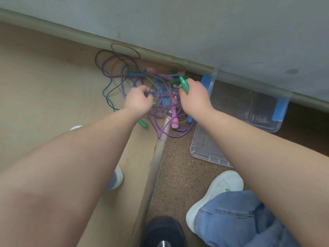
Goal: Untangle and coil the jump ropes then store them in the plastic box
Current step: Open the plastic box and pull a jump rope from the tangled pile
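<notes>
A tangle of jump ropes (160,97) lies on the floor against the wall: purple, dark teal, brown and blue-white braided cords with pink, blue and green handles. My left hand (138,100) grips a dark teal cord at the left of the tangle. My right hand (193,98) holds a green handle (184,85) above the pile. A second green handle (143,123) lies below my left wrist. The clear plastic box (249,107) with blue latches stands open to the right of the pile.
The clear lid (206,148) lies on the speckled brown floor in front of the box. A raised strip (156,163) divides the tan floor from the brown one. The grey wall (195,24) runs behind. My white shoes (213,193) and a black object (163,230) are near.
</notes>
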A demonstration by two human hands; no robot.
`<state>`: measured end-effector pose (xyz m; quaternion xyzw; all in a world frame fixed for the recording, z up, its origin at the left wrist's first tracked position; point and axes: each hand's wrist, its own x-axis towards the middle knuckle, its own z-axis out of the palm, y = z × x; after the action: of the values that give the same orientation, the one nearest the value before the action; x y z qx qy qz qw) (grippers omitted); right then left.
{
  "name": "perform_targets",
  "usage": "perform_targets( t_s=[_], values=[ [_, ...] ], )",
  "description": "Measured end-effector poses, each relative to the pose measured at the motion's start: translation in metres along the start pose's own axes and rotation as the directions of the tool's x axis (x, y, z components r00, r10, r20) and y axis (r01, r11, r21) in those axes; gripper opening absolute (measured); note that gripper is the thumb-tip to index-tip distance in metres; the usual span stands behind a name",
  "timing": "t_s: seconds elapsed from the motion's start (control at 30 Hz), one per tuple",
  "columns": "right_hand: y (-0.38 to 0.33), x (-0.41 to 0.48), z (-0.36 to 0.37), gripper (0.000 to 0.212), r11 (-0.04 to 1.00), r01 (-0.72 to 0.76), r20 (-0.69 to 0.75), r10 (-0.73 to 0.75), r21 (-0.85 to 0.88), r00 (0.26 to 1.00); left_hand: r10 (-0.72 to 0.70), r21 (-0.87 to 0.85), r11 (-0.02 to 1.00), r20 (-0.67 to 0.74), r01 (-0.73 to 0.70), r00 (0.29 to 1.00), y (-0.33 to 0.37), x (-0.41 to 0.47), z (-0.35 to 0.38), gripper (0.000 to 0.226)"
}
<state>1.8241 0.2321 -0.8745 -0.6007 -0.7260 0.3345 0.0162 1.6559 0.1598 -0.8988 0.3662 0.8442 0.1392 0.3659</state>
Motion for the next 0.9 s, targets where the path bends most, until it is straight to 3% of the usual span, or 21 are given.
perform_targets(
  t_s=[0.3, 0.53, 0.77, 0.9],
  values=[
    [-0.014, -0.058, -0.057, 0.024, 0.995, -0.019, 0.020, 0.017, 0.099, 1.000, 0.099, -0.106, 0.989, -0.065, -0.106, 0.993, 0.023, -0.053, -0.048, 0.024],
    [-0.022, -0.093, -0.092, 0.026, 0.994, -0.025, 0.004, 0.025, 0.105, 1.000, 0.218, -0.094, 0.969, -0.099, -0.227, 0.971, 0.044, -0.092, -0.089, 0.016],
    [-0.031, -0.128, -0.116, 0.022, 0.927, -0.026, 0.064, 0.002, 0.374, 0.998, 0.279, -0.150, 0.945, -0.089, -0.290, 0.956, 0.064, -0.130, -0.117, 0.018],
    [-0.032, -0.147, -0.133, 0.018, 0.945, -0.029, 0.083, 0.002, 0.324, 0.997, 0.322, -0.150, 0.931, -0.099, -0.334, 0.942, 0.079, -0.151, -0.133, 0.015]
  ],
)
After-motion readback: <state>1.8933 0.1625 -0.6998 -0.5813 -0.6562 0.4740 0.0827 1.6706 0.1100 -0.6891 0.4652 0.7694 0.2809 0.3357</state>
